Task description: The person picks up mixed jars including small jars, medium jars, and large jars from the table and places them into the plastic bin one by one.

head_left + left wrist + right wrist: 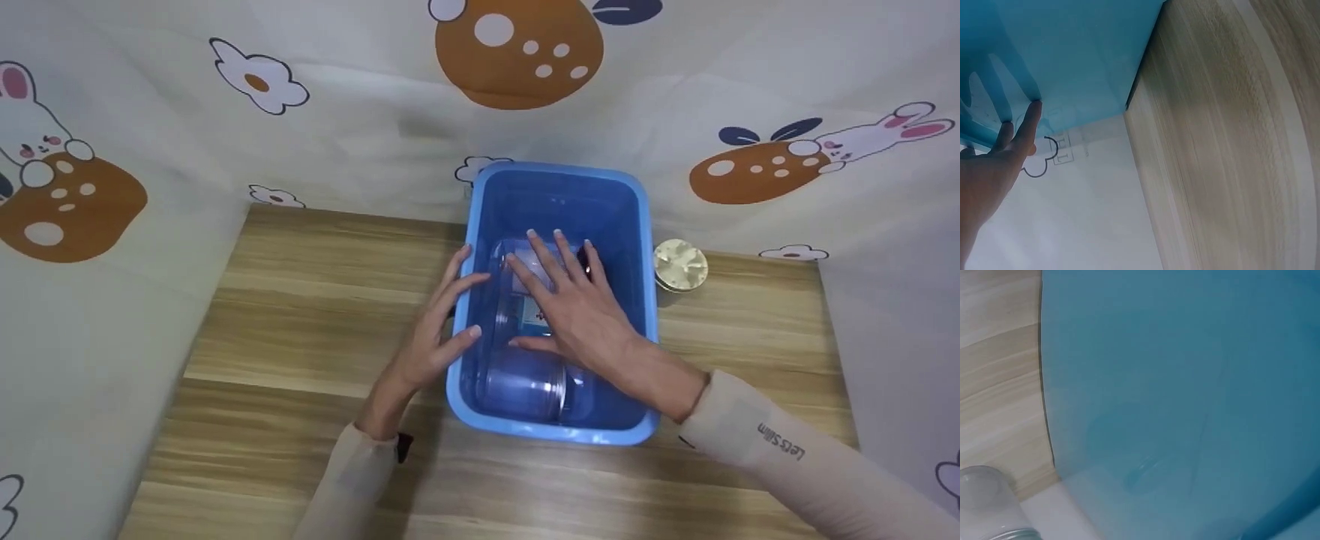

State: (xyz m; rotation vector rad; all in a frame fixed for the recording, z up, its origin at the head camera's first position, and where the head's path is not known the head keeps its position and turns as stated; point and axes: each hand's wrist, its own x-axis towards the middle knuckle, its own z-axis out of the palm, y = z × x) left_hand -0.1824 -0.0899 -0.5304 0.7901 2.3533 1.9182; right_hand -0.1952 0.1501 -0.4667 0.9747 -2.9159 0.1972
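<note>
A blue plastic bin (553, 433) stands on the wooden table. My left hand (433, 330) is at its left rim, fingers spread and fingertips right at the edge. In the left wrist view, the fingers of that hand lie against the bin's outer wall (1089, 50). Over the bin's inside, my right hand (589, 319) is spread with straight fingers. Beneath it lie a clear jar (525, 384) on its side, other clear containers, and something with a blue and white label (531, 311). A dark item (583, 259) shows between the right fingers. The palm hides part of the contents.
Right of the bin, against its outer wall, stands a round container with a cream, ridged top (681, 264). In the right wrist view, a clear jar (985, 500) is beside the bin. A printed cloth backdrop (360, 135) rises behind and along both sides of the table (300, 300).
</note>
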